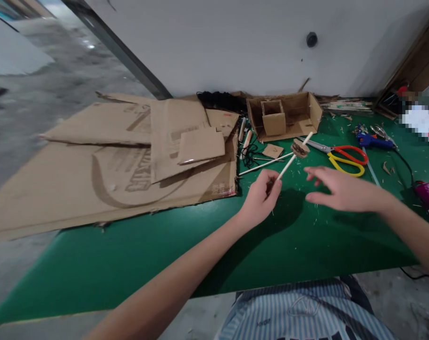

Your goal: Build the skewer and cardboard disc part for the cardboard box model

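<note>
The pale stick slants above the counter, seemingly run through a cardboard piece; the left hand pinches the stick's lower end, perhaps leaving that piece accessible, while the right hand, its grip spread and empty, hovers near the scissors

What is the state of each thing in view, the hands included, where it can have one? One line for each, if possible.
Left hand: closed around the stick.
Right hand: open, holding nothing.
Stick: held tilted.
Small cardboard piece: threaded on the stick.
Scissors: lying down, not held.
Blue glue gun: lying down; on or off cannot be told.
Cardboard box: open, a smaller box inside.
Cardboard sheets: flat, overlapping.
</note>
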Demonstrator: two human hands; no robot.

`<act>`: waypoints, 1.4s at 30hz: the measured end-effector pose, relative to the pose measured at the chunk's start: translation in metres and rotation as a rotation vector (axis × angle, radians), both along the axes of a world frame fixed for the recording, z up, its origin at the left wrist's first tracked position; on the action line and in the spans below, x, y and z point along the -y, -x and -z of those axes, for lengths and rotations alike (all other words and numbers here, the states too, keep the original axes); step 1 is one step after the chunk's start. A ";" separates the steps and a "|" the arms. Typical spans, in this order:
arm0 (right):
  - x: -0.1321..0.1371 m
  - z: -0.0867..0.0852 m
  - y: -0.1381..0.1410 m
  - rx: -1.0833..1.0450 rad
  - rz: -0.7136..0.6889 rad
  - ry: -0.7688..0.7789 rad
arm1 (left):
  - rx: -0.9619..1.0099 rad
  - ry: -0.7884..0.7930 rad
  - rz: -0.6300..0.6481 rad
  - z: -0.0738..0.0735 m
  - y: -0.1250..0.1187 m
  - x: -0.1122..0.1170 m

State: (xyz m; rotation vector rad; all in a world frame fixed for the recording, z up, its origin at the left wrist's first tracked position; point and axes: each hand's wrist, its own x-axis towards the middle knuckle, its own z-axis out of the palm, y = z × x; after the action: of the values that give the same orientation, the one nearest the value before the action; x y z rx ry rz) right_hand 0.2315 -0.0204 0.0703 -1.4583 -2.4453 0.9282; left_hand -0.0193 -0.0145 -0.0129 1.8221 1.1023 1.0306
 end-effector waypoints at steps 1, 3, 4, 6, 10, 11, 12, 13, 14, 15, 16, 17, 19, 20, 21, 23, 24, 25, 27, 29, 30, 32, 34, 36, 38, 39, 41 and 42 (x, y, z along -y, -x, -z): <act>0.006 0.008 0.014 -0.135 0.003 0.089 | -0.013 -0.020 0.046 -0.001 -0.002 0.004; 0.013 0.024 0.036 -0.367 0.035 0.181 | -0.040 -0.042 0.140 -0.005 -0.007 0.012; 0.014 0.032 0.044 -0.475 0.084 0.192 | -0.047 -0.034 0.175 -0.007 -0.009 0.016; 0.012 0.043 0.051 -0.643 0.221 0.201 | -0.049 0.017 0.202 -0.014 -0.014 0.024; 0.000 0.053 0.042 -0.867 0.463 0.168 | -0.169 0.069 0.173 -0.031 -0.014 0.021; -0.003 0.054 0.037 -0.915 0.507 0.156 | -0.236 0.035 0.154 -0.035 -0.011 0.014; -0.005 0.055 0.033 -0.958 0.548 0.149 | -0.308 -0.016 0.124 -0.040 -0.006 0.003; -0.007 0.057 0.030 -0.996 0.586 0.148 | -0.366 -0.072 0.070 -0.044 0.000 -0.011; -0.009 0.060 0.027 -1.026 0.622 0.147 | -0.409 -0.134 -0.007 -0.048 0.006 -0.028; -0.010 0.064 0.025 -1.050 0.650 0.149 | -0.438 -0.202 -0.087 -0.052 0.013 -0.047; -0.010 0.067 0.024 -1.069 0.668 0.153 | -0.461 -0.264 -0.178 -0.056 0.019 -0.066; -0.010 0.070 0.024 -1.083 0.678 0.155 | -0.488 -0.308 -0.261 -0.060 0.024 -0.085; -0.009 0.075 0.025 -1.088 0.683 0.151 | -0.550 -0.378 -0.325 -0.067 0.026 -0.116; -0.009 0.076 0.026 -1.071 0.675 0.152 | -0.593 -0.424 -0.314 -0.071 0.024 -0.125; -0.009 0.076 0.026 -1.043 0.661 0.151 | -0.630 -0.468 -0.291 -0.074 0.018 -0.129; -0.010 0.072 0.027 -0.973 0.626 0.146 | -0.631 -0.491 -0.217 -0.075 0.001 -0.121; -0.012 0.069 0.027 -0.947 0.609 0.143 | -0.562 -0.460 -0.183 -0.073 -0.009 -0.111; -0.014 0.066 0.026 -0.929 0.591 0.140 | -0.444 -0.353 -0.151 -0.070 -0.020 -0.098; -0.021 0.055 0.026 -0.913 0.558 0.130 | -0.258 -0.029 0.013 -0.059 -0.038 -0.069; -0.030 0.041 0.023 -0.882 0.504 0.121 | -0.140 0.209 0.251 -0.047 -0.050 -0.046; -0.037 0.032 0.021 -0.849 0.466 0.117 | -0.041 0.293 0.282 -0.041 -0.053 -0.038; -0.053 0.013 0.010 -0.703 0.338 0.139 | 0.102 0.383 0.299 -0.030 -0.056 -0.033; -0.079 -0.005 -0.007 -0.455 0.082 0.184 | 0.216 0.388 0.262 -0.022 -0.054 -0.036; -0.115 -0.014 -0.027 -0.246 -0.050 0.179 | 0.299 0.348 0.193 -0.014 -0.050 -0.044; -0.158 -0.010 -0.044 -0.191 0.170 -0.067 | 0.349 0.313 0.116 -0.007 -0.046 -0.050; -0.181 -0.003 -0.049 -0.142 0.331 -0.249 | 0.363 0.306 0.094 -0.003 -0.045 -0.052; -0.223 0.015 -0.056 -0.017 0.467 -0.417 | 0.374 0.311 0.091 0.002 -0.044 -0.055; -0.240 0.025 -0.058 0.006 0.474 -0.425 | 0.370 0.315 0.099 0.003 -0.043 -0.055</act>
State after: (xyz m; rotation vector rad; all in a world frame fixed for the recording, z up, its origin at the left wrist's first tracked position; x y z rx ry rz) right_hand 0.2893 0.2195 0.0455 -1.7414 -1.9840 0.2864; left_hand 0.0242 0.0404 -0.0162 1.3565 0.8814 1.0201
